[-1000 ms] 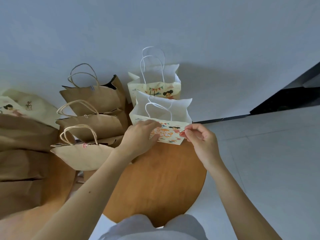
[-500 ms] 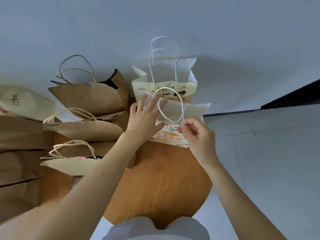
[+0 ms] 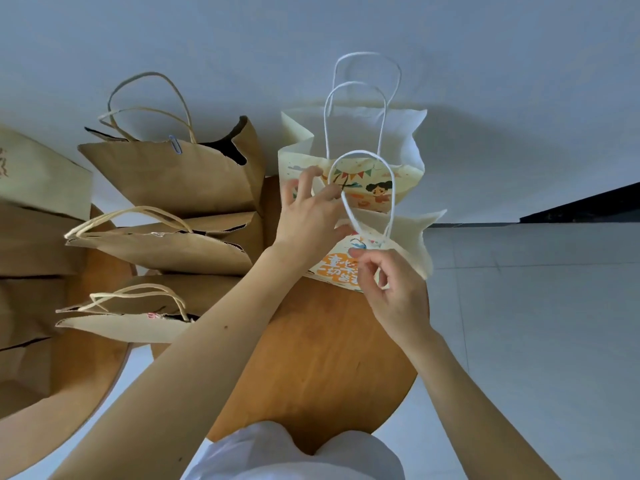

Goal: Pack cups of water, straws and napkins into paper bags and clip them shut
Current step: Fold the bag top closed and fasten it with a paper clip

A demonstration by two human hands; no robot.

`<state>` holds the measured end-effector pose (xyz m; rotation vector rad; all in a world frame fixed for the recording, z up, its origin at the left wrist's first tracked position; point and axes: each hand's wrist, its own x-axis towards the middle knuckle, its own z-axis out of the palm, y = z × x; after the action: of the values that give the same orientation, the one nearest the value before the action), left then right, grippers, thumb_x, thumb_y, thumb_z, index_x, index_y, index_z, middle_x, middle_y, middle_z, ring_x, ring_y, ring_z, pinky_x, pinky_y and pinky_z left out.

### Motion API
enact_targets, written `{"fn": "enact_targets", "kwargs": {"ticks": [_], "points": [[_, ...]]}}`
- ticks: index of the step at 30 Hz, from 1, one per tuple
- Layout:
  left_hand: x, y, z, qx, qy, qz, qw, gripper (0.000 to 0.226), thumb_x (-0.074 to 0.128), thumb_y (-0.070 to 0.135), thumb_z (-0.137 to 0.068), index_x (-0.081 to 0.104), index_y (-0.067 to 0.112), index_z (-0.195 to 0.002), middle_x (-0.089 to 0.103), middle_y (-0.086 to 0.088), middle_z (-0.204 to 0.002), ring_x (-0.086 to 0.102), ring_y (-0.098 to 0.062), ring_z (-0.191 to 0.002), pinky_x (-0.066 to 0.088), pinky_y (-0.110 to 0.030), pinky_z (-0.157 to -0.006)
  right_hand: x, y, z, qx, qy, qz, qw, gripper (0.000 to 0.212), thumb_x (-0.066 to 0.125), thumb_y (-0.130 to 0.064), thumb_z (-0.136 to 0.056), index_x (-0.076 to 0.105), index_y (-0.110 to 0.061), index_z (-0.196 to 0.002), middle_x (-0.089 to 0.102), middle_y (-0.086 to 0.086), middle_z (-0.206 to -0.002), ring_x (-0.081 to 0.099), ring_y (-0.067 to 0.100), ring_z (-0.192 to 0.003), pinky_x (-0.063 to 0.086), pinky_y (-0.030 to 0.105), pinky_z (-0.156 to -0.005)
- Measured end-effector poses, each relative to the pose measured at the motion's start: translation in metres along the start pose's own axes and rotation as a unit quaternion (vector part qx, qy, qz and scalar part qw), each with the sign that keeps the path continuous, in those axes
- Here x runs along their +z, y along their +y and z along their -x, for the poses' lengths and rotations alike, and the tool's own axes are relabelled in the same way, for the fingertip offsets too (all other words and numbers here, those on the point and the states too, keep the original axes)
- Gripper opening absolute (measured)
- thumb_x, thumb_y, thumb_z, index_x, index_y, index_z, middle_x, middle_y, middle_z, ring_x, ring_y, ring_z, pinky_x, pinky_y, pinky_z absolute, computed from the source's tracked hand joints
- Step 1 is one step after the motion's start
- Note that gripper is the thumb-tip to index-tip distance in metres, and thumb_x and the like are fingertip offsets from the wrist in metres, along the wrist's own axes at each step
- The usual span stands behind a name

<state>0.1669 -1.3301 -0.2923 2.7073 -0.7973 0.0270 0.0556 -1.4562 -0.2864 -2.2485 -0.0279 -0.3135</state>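
Right hand (image 3: 394,292) pinches creased printed paper bag (image 3: 337,271), seemingly at rim.

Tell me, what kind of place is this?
Probably an indoor room, maybe a home: a round wooden table by a plain wall, pale tiled floor, paper bags lined up.

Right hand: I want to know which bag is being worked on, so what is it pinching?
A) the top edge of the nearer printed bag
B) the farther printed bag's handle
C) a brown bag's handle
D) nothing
A: the right hand has thumb and forefinger closed on the top edge of the nearer printed bag, well away from the brown bags.
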Motion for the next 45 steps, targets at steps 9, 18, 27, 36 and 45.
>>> {"fn": "enact_targets", "kwargs": {"ticks": [9, 18, 27, 36, 45], "points": [[-0.004, 0.008, 0.005, -0.003, -0.065, 0.045, 0.997, 0.017, 0.065, 0.031, -0.084, 0.074, 0.019, -0.092, 0.069, -0.004, -0.102, 0.047, -0.036, -0.106, 0.032, -0.048, -0.086, -0.011, 0.01, -0.036, 0.007, 0.039, 0.071, 0.997, 0.014, 0.058, -0.013, -0.087, 0.069, -0.004, -0.085, 0.067, 0.004, -0.077, 0.051, 0.004, -0.067, 0.038, 0.005, -0.059], [-0.002, 0.007, 0.009, 0.031, -0.031, 0.061, 0.997, 0.018, 0.06, 0.026, -0.075, 0.074, 0.016, -0.072, 0.068, -0.003, -0.07, 0.06, -0.032, -0.078, 0.044, -0.045, -0.069, -0.013, 0.015, -0.055, 0.073, -0.044, 0.096, 0.992, 0.009, 0.065, -0.011, -0.084, 0.074, -0.01, -0.086, 0.064, -0.004, -0.069, 0.047, -0.004, -0.054, 0.037, 0.009, -0.057], [0.001, 0.006, 0.009, 0.033, -0.012, 0.069, 0.997, 0.015, 0.062, 0.025, -0.075, 0.075, 0.018, -0.074, 0.07, 0.0, -0.073, 0.061, -0.029, -0.077, 0.044, -0.042, -0.067, -0.015, 0.018, -0.062, 0.116, -0.083, 0.08, 0.987, 0.011, 0.065, -0.015, -0.085, 0.074, -0.011, -0.091, 0.059, -0.013, -0.074, 0.049, -0.011, -0.057, 0.034, 0.002, -0.055], [0.002, 0.004, 0.01, 0.057, 0.001, 0.052, 0.997, 0.015, 0.061, 0.022, -0.076, 0.074, 0.019, -0.072, 0.069, 0.0, -0.072, 0.061, -0.028, -0.072, 0.044, -0.04, -0.066, -0.01, 0.019, -0.059, 0.045, -0.045, 0.122, 0.99, 0.011, 0.065, -0.016, -0.084, 0.072, -0.009, -0.087, 0.071, 0.002, -0.079, 0.045, -0.002, -0.062, 0.03, 0.007, -0.057], [0.003, 0.003, 0.012, 0.08, 0.033, 0.044, 0.995, 0.012, 0.063, 0.019, -0.076, 0.074, 0.019, -0.071, 0.067, 0.002, -0.07, 0.06, -0.027, -0.071, 0.045, -0.039, -0.065, -0.008, 0.019, -0.055, 0.014, -0.019, 0.145, 0.989, 0.008, 0.064, -0.011, -0.081, 0.07, -0.006, -0.082, 0.069, 0.005, -0.075, 0.045, 0.002, -0.061, 0.035, 0.012, -0.057]]}}
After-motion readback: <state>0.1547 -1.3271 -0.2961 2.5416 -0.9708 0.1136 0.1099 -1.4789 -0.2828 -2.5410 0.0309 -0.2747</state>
